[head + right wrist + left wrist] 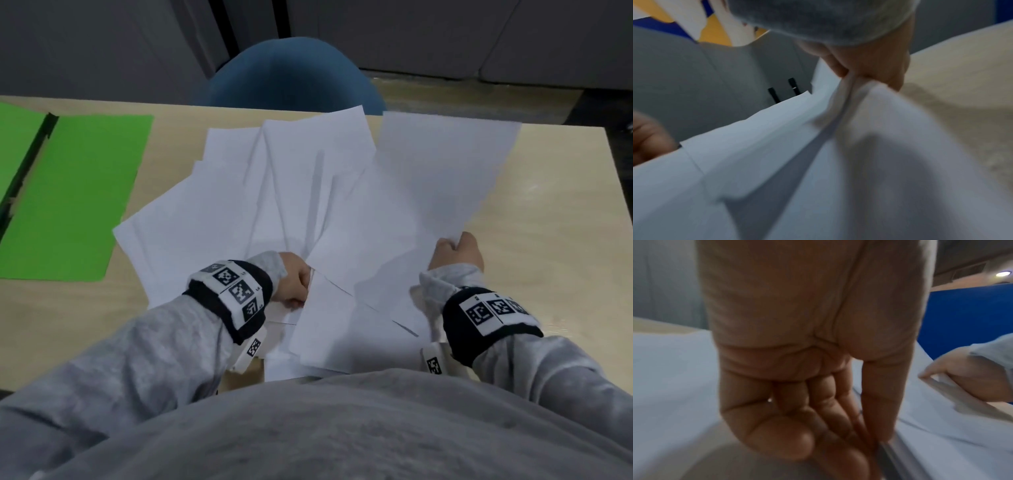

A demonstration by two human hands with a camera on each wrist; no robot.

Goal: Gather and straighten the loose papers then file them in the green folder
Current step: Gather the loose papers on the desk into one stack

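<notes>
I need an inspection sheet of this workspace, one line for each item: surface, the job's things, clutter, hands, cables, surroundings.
Surface: light wooden table, bare at its right side.
Job's things: loose white papers fanned out unevenly across the middle of the table, not yet squared; green folder lying open and flat at the left, apart from the hands.
Clutter: nothing seen.
Hands: left hand grips the near edge of the papers; right hand pinches the corner of one sheet and lifts it off the table.
Cables: nothing seen.
Surroundings: blue chair beyond the far edge; grey cabinets behind it.
</notes>
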